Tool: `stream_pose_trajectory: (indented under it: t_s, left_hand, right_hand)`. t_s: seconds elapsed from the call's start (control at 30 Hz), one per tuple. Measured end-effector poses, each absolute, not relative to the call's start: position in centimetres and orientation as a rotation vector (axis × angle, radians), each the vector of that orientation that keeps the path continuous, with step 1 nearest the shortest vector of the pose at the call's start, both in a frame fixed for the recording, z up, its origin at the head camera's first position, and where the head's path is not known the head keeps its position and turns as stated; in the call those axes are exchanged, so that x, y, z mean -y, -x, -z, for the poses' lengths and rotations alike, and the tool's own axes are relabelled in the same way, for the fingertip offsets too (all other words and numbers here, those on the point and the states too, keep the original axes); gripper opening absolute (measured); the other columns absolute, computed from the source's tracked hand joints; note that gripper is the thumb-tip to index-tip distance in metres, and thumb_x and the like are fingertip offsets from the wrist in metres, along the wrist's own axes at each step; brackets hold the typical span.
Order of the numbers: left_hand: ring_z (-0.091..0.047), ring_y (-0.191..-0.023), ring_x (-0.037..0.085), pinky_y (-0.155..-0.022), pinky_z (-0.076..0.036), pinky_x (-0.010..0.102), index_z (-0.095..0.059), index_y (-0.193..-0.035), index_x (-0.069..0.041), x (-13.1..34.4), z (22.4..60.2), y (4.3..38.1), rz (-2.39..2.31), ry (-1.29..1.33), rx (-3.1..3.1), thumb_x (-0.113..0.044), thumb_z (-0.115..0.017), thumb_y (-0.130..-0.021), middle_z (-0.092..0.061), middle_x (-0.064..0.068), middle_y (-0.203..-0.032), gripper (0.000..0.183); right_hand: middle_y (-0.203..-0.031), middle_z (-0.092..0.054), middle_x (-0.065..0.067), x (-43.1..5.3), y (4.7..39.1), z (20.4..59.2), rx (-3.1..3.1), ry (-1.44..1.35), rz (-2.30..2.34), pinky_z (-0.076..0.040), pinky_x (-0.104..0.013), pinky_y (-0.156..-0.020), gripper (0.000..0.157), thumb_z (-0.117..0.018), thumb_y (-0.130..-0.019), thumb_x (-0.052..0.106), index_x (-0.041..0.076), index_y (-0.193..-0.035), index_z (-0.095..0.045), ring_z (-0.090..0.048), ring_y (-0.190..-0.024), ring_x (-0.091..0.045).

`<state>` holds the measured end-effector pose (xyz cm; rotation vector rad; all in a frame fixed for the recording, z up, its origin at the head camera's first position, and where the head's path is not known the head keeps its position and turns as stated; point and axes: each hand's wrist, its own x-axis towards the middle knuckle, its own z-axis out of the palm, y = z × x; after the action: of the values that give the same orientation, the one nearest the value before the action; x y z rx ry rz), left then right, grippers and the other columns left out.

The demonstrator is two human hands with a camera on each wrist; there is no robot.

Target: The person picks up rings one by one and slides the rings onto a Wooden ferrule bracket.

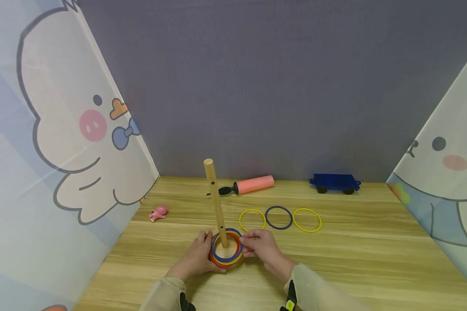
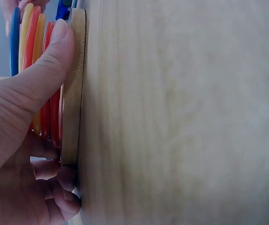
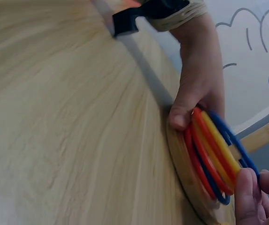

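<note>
A wooden peg rises from a round wooden base, tilting left in the head view. Around its foot lies a stack of red, yellow and blue rings, a blue ring uppermost. My left hand grips the base's left side, its thumb lying across the rings' edges and the base's rim. From the right, my right hand pinches the top blue ring between thumb and fingertips. The lower rings are partly hidden by the upper ones and by my left hand.
Behind my right hand lie a yellow ring, a blue ring and another yellow ring. Farther back are a pink hand pump and a blue toy wagon. A small pink figure lies at left. Walls enclose the table.
</note>
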<state>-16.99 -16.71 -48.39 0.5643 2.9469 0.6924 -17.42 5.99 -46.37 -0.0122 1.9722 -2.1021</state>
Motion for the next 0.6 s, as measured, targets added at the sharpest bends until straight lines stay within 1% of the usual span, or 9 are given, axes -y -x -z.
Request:
stream_pose_trajectory:
  t_s: [0.1,0.2,0.5,0.6]
  left_hand:
    - [-0.051,-0.107,0.037,-0.091,-0.047,0.048,-0.039,-0.139,0.015,16.7,48.4,17.0,-0.695,-0.566,-2.948,-0.057,-0.089,-0.058,-0.042,0.021,-0.118,0.119]
    - [-0.051,-0.107,0.037,-0.091,-0.046,0.048,-0.039,-0.14,0.014,16.6,48.3,16.9,-0.702,-0.562,-2.943,-0.056,-0.089,-0.058,-0.042,0.021,-0.119,0.119]
    - [-0.05,-0.107,0.038,-0.092,-0.046,0.049,-0.039,-0.14,0.014,16.8,48.5,17.0,-0.719,-0.568,-2.944,-0.056,-0.089,-0.058,-0.042,0.021,-0.119,0.119]
    - [-0.05,-0.107,0.037,-0.092,-0.046,0.048,-0.038,-0.14,0.014,16.8,48.7,17.1,-0.709,-0.575,-2.95,-0.056,-0.089,-0.058,-0.042,0.021,-0.119,0.119]
  right_hand:
    - [-0.07,-0.065,-0.006,-6.1,17.4,46.6,-2.017,0.008,2.078,-0.056,-0.031,-0.058,0.019,-0.069,-0.09,0.006,-0.011,-0.097,-0.064,-0.063,-0.058,-0.014]
    - [-0.072,-0.065,-0.006,-6.3,17.4,46.9,-2.044,0.013,2.065,-0.056,-0.032,-0.058,0.019,-0.069,-0.089,0.006,-0.01,-0.096,-0.064,-0.064,-0.059,-0.015]
    - [-0.078,-0.067,-0.013,-8.3,17.1,47.0,-2.05,-0.008,2.124,-0.056,-0.033,-0.059,0.021,-0.068,-0.09,0.005,-0.013,-0.099,-0.063,-0.066,-0.061,-0.017]
    - [-0.078,-0.066,-0.013,-9.2,17.0,47.0,-2.068,-0.004,2.133,-0.057,-0.033,-0.06,0.022,-0.069,-0.09,0.007,-0.013,-0.098,-0.064,-0.066,-0.062,-0.018]
